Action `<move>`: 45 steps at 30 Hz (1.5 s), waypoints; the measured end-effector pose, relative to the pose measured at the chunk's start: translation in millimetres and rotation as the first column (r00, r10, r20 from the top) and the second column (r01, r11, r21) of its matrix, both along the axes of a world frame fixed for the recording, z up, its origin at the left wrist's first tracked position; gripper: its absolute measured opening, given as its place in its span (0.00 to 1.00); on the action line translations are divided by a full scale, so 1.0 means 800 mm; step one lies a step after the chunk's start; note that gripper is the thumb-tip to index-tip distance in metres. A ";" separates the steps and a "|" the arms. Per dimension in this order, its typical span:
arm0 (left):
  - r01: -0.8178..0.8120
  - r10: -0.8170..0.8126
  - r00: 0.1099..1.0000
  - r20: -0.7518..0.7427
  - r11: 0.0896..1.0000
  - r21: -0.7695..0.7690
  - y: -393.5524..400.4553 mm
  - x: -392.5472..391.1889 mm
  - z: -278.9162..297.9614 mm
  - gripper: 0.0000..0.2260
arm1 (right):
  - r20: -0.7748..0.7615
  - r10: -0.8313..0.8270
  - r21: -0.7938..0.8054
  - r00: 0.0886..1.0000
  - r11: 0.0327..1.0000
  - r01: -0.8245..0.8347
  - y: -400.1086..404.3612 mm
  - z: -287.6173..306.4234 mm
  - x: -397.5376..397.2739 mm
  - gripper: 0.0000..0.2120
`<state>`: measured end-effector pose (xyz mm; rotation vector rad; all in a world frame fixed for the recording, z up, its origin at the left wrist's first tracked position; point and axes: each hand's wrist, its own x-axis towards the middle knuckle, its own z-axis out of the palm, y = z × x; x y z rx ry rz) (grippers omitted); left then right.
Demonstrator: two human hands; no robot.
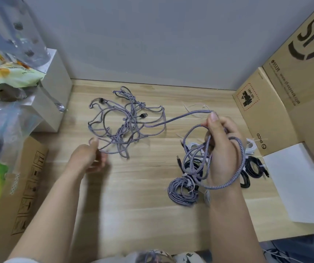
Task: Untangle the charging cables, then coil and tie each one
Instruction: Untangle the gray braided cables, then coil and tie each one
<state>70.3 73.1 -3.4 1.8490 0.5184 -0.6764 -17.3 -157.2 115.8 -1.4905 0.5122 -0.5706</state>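
Setting: pale wood worktop against a grey wall, cardboard boxes to the right, bags and packets to the left.
Tangle: grey-violet braided cables sprawl in a loose knot at centre, up and left of the right-hand grip; a dark plug shows among the loops.
Lead strand: one taut cable runs from the knot rightward to the right hand, its long axis near level.
Right hand: clenched round several braided loops, partly coiled.
Left hand: blurred, nearer the knot, at its lower edge; grip cannot be told.
Finished coils: a tied violet bundle and black coils lie below and beside the right hand.
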 end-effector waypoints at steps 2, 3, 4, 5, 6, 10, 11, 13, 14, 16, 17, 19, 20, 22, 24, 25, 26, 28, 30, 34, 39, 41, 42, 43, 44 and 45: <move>0.215 -0.213 0.976 -0.038 0.973 0.087 -0.012 -0.001 0.024 0.37 | 0.001 0.074 -0.053 0.997 0.996 -0.074 0.006 0.001 0.000 0.12; 0.278 -0.277 0.959 -0.061 0.960 0.019 -0.019 -0.001 0.035 0.39 | 0.003 0.111 -0.072 0.994 0.991 -0.110 0.009 0.002 0.000 0.11; 0.304 -0.312 0.947 -0.076 0.947 -0.102 -0.027 -0.001 0.045 0.41 | 0.006 0.152 -0.086 0.988 0.985 -0.151 0.013 0.004 0.000 0.11; 0.307 -0.336 0.938 -0.084 0.919 -0.247 -0.036 0.001 0.052 0.41 | 0.012 0.193 -0.096 0.981 0.977 -0.191 0.017 0.006 -0.001 0.11; 0.280 -0.338 0.937 -0.085 0.875 -0.394 -0.045 0.002 0.057 0.39 | 0.017 0.237 -0.103 0.971 0.967 -0.234 0.021 0.008 -0.002 0.11; -0.155 -0.122 0.955 -0.270 0.570 -0.807 -0.069 0.017 0.064 0.11 | 0.018 0.391 -0.182 0.920 0.906 -0.381 0.032 0.016 -0.010 0.11; -0.236 -0.094 0.944 -0.315 0.473 -0.849 -0.071 0.022 0.061 0.14 | 0.022 0.411 -0.203 0.911 0.894 -0.399 0.032 0.017 -0.013 0.12; -0.321 -0.071 0.928 -0.366 0.346 -0.882 -0.074 0.028 0.051 0.21 | 0.074 0.426 -0.206 0.902 0.891 -0.404 0.032 0.018 -0.019 0.14; -0.348 -0.053 0.920 -0.388 0.340 -0.874 -0.075 0.030 0.049 0.19 | 0.129 0.423 -0.184 0.897 0.899 -0.397 0.031 0.019 -0.023 0.13; -0.431 0.050 0.891 -0.452 0.408 -0.805 -0.079 0.032 0.043 0.06 | 0.275 0.395 -0.146 0.877 0.918 -0.368 0.029 0.025 -0.028 0.11; -0.495 0.113 0.861 -0.495 0.409 -0.767 -0.079 0.032 0.041 0.04 | 0.340 0.380 -0.145 0.860 0.925 -0.351 0.027 0.027 -0.030 0.11; -0.606 0.246 0.794 -0.556 0.383 -0.697 -0.076 0.036 0.031 0.09 | 0.403 0.355 -0.159 0.844 0.935 -0.317 0.023 0.032 -0.031 0.10; -0.626 0.298 0.780 -0.550 0.372 -0.686 -0.076 0.036 0.030 0.10 | 0.399 0.338 -0.164 0.852 0.941 -0.297 0.023 0.032 -0.030 0.11; -0.594 0.357 0.803 -0.478 0.400 -0.698 -0.078 0.032 0.034 0.10 | 0.340 0.309 -0.146 0.888 0.950 -0.275 0.025 0.030 -0.026 0.13; -0.485 0.348 0.870 -0.350 0.475 -0.734 -0.082 0.026 0.043 0.09 | 0.233 0.298 -0.100 0.925 0.954 -0.282 0.029 0.023 -0.018 0.15; -0.408 0.326 0.906 -0.269 0.509 -0.758 -0.084 0.022 0.049 0.09 | 0.170 0.296 -0.096 0.940 0.954 -0.283 0.030 0.017 -0.013 0.16; -0.329 0.295 0.936 -0.191 0.544 -0.772 -0.086 0.017 0.055 0.08 | 0.113 0.300 -0.111 0.947 0.951 -0.288 0.032 0.013 -0.008 0.15; -0.157 0.209 0.977 -0.031 0.621 -0.768 -0.092 0.005 0.069 0.07 | 0.007 0.323 -0.165 0.947 0.934 -0.317 0.034 -0.001 0.005 0.11; -0.003 0.133 0.984 0.118 0.675 -0.738 -0.099 -0.006 0.079 0.06 | -0.102 0.385 -0.198 0.917 0.896 -0.398 0.040 -0.015 0.017 0.04; 0.073 0.128 0.966 0.224 0.696 -0.714 -0.110 -0.017 0.091 0.08 | -0.309 0.386 -0.342 0.869 0.807 -0.481 0.048 -0.046 0.026 0.18; 0.059 0.087 0.979 0.184 0.745 -0.665 -0.110 -0.021 0.087 0.11 | -0.430 0.252 -0.449 0.867 0.774 -0.448 0.049 -0.053 0.031 0.14; 0.049 0.075 0.984 0.160 0.752 -0.657 -0.108 -0.021 0.086 0.12 | -0.441 0.220 -0.466 0.870 0.772 -0.431 0.047 -0.051 0.032 0.09; 0.028 0.089 0.986 0.143 0.752 -0.659 -0.106 -0.020 0.087 0.12 | -0.442 0.208 -0.489 0.873 0.760 -0.428 0.046 -0.051 0.031 0.07; 0.001 0.108 0.987 0.123 0.746 -0.666 -0.103 -0.017 0.087 0.12 | -0.439 0.200 -0.512 0.876 0.746 -0.427 0.044 -0.050 0.029 0.10; -0.032 0.126 0.988 0.087 0.724 -0.690 -0.100 -0.013 0.088 0.13 | -0.438 0.199 -0.525 0.877 0.735 -0.429 0.043 -0.049 0.028 0.13; -0.070 0.132 0.991 0.028 0.682 -0.728 -0.096 -0.009 0.088 0.14 | -0.436 0.201 -0.533 0.877 0.728 -0.432 0.043 -0.047 0.025 0.17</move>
